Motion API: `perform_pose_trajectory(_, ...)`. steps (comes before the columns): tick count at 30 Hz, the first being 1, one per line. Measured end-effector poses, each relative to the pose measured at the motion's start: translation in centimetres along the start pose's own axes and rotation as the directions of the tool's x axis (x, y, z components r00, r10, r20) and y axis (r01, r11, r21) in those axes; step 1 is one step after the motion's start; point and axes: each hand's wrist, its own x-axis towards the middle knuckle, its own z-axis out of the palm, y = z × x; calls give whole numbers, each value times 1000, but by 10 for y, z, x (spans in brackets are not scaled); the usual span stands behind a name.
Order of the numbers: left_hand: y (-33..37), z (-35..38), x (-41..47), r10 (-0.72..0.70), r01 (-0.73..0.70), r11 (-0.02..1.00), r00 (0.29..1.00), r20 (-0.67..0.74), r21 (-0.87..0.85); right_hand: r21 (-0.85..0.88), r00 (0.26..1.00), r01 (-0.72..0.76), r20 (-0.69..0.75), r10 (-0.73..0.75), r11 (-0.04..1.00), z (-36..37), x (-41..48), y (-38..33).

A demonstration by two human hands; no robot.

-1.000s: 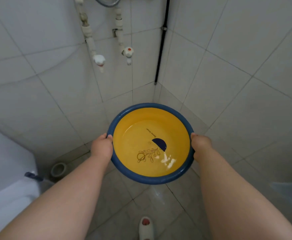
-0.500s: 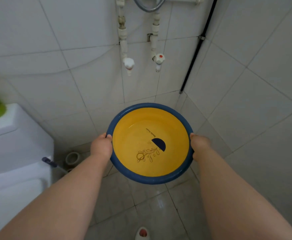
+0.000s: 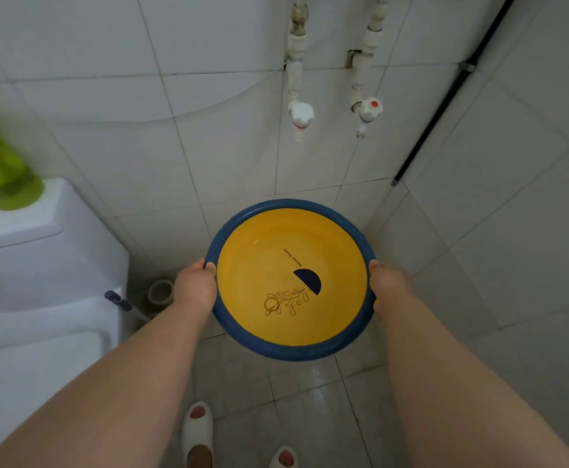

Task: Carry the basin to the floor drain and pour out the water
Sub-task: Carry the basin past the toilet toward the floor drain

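Left hand (image 3: 193,285) and right hand (image 3: 388,282) each clasp the rim of the yellow basin (image 3: 290,282), held level above the floor (image 3: 310,400). Carrying, I'd say; no drain visible, so finding it precedes tipping.

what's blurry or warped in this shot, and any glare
Head view: the green thing on the toilet tank at the left edge is smeared with blur; tile lines bow from the wide lens; the basin between left hand and right hand is sharp; soft sheen on the wet floor tiles, no hard shadows.
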Motion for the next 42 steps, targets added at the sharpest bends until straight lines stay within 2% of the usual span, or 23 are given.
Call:
perform_pose_trajectory(5,-3,-11,28,-34,34,999,999,13,-7,20,1000,-25,10,25,999,31,5,1)
perform_pose_trajectory(9,-5,-20,50,-63,64,998,998,24,-20,-34,1000,-19,8,19,999,55,11,-3)
perform_pose_trajectory(15,-7,-29,89,-88,91,995,994,60,-45,37,998,-60,-18,61,997,88,20,-5)
perform_pose_trajectory(21,-8,-27,120,-110,120,990,987,121,-72,32,997,-46,-56,48,998,108,34,-8)
perform_pose_trajectory(27,-13,-17,146,-132,143,986,984,122,-87,22,997,-66,-29,66,998,128,63,-16)
perform_pose_trajectory(30,-19,-9,157,-157,168,982,981,117,-84,-7,999,-49,-19,49,999,136,77,-14)
perform_pose_trajectory(35,-37,14,183,-240,251,953,967,82,-171,-98,998,-49,36,53,994,155,114,-12)
perform_pose_trajectory(39,-48,28,200,-221,219,966,975,4,-140,-117,994,-54,90,64,992,172,145,-4)
perform_pose_trajectory(42,-60,38,220,-222,219,962,975,-1,-161,-98,992,-50,108,61,994,186,165,0)
